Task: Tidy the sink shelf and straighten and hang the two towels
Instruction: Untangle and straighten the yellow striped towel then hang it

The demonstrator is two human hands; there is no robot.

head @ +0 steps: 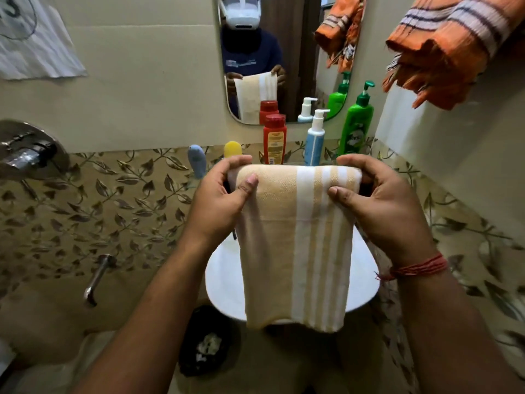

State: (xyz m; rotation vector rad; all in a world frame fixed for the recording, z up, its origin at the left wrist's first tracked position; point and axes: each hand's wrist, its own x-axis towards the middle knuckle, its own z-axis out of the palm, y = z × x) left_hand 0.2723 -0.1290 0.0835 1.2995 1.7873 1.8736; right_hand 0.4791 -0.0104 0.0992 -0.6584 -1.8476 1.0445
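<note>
The yellow towel [295, 237] hangs folded between my two hands above the sink [224, 280]. My left hand [218, 200] pinches its top left corner, my right hand [380, 206] pinches the top right corner, thumbs in front, fingers curled behind.

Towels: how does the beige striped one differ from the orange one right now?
The beige towel is folded flat and hangs smooth; the orange towel is bunched and crumpled.
The beige towel is held up over the sink, with the left hand and right hand pinching its top corners; the orange towel hangs high at the right, untouched.
The beige towel's stripes are plain white; the orange towel's are white with dark lines.
Both are striped.
</note>
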